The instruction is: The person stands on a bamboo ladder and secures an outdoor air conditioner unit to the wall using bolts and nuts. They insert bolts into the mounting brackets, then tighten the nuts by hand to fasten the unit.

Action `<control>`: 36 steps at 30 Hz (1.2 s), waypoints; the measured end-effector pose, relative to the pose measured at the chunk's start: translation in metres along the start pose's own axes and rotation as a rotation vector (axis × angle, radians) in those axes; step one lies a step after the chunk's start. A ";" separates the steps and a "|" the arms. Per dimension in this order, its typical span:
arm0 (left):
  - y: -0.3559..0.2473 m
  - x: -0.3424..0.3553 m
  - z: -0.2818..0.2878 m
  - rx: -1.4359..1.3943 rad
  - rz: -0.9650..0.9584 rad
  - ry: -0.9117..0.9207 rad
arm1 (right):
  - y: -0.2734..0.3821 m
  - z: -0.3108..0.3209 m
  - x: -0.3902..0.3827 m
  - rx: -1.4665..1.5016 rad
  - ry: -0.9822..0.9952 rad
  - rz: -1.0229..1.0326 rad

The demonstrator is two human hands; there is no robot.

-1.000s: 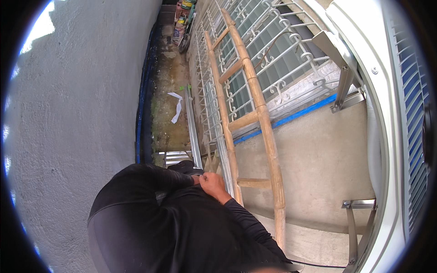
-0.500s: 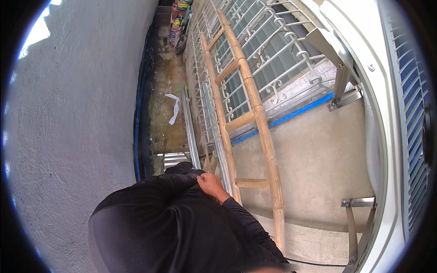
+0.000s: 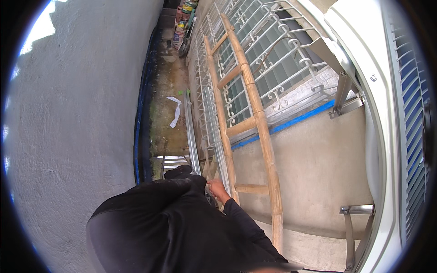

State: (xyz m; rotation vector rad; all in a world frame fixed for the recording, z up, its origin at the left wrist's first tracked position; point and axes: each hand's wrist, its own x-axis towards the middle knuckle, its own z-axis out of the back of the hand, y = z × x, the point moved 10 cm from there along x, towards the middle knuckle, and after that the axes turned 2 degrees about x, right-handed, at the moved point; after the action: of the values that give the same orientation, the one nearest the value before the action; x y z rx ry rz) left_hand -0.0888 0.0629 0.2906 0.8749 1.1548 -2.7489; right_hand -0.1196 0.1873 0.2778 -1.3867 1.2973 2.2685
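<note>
Held the right hand (image 3: 218, 189) just left of the bamboo ladder (image 3: 258, 118), beside its lower part, with fingers curled inward at the edge of black clothing (image 3: 154, 227); could not tell the tightness of the grip or anything held in it. Could not see the left hand or judge its grip. Placed the ladder in front of white window bars (image 3: 276, 94) and a blue strip (image 3: 302, 119) below them. Showed, left of the ladder, a long silver metal piece (image 3: 190, 132), a white strip (image 3: 175, 119) and, farther out, a grey wall (image 3: 77, 136); well right of it, a bracket (image 3: 358, 209) and a white fan unit (image 3: 380, 59).
</note>
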 end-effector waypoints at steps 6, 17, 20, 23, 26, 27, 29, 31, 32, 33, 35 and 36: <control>-0.003 -0.035 0.025 0.032 0.073 -0.033 | -0.045 -0.035 0.020 -0.014 0.119 -0.151; 0.019 -0.064 0.037 0.018 0.111 -0.109 | -0.027 -0.079 0.009 -0.053 0.320 -0.177; 0.028 -0.061 0.027 -0.035 0.120 -0.099 | -0.028 -0.080 0.009 -0.020 0.348 -0.212; 0.033 -0.058 0.021 -0.016 0.138 -0.091 | -0.031 -0.079 0.011 -0.008 0.364 -0.236; 0.039 -0.056 0.022 0.012 0.184 -0.097 | -0.037 -0.076 0.013 0.041 0.341 -0.273; 0.038 -0.054 0.017 -0.033 0.167 -0.040 | -0.038 -0.080 0.012 0.067 0.375 -0.275; 0.036 -0.053 0.009 -0.100 0.163 0.057 | -0.045 -0.077 0.012 0.066 0.336 -0.320; 0.030 -0.054 0.017 0.037 0.164 0.013 | -0.046 -0.078 0.012 0.068 0.336 -0.299; 0.026 -0.055 0.021 0.103 0.162 -0.009 | -0.047 -0.076 0.012 0.062 0.319 -0.305; 0.028 -0.058 0.023 0.095 0.216 -0.022 | -0.045 -0.077 0.011 0.091 0.337 -0.289; 0.030 -0.061 0.024 0.063 0.295 -0.018 | -0.046 -0.074 0.010 0.131 0.309 -0.310; 0.028 -0.061 0.024 0.065 0.283 -0.019 | -0.041 -0.078 0.010 0.146 0.355 -0.275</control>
State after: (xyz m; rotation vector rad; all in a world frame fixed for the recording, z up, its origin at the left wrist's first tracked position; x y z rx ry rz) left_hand -0.0426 0.0160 0.3171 0.9358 0.8662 -2.5693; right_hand -0.0530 0.1508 0.2318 -1.8412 1.2419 1.7715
